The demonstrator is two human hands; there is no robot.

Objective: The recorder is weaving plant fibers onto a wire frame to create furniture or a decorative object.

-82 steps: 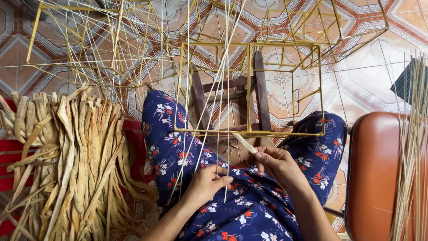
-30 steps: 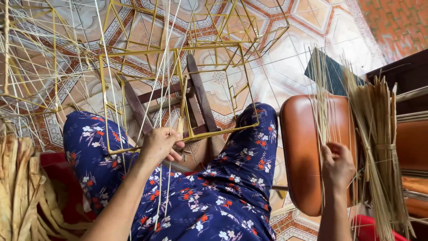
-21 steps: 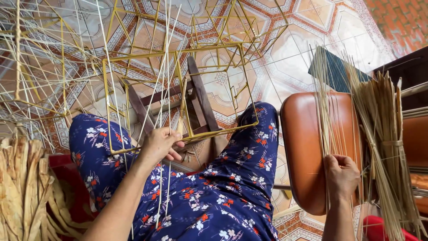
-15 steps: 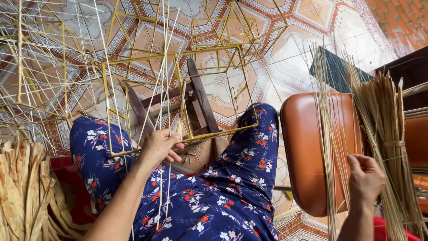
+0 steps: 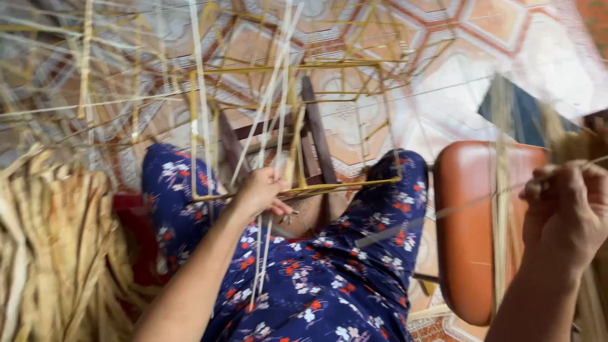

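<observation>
My left hand (image 5: 263, 190) grips several thin pale reed strips (image 5: 272, 114) where they meet the bottom bar of a yellow stick frame (image 5: 297, 187) resting over my knees. The strips run up past the frame and hang down over my blue flowered trousers (image 5: 316, 285). My right hand (image 5: 567, 212) is raised at the right, fingers pinched on a single thin strip (image 5: 481, 199) that stretches leftward over the orange stool (image 5: 468, 228). The picture is blurred with motion.
A heap of dry tan leaf strips (image 5: 50, 253) lies at my left. A bundle of straw stalks (image 5: 570, 142) stands at the right behind the stool. More yellow stick frames (image 5: 95, 82) lie on the patterned tile floor (image 5: 506, 44). A small dark wooden stool (image 5: 316, 139) sits inside the frame.
My right hand has left the straw bundle and lifted up, drawing one thin strip out to the left. The left hand stays on the frame. The view has swung left.
</observation>
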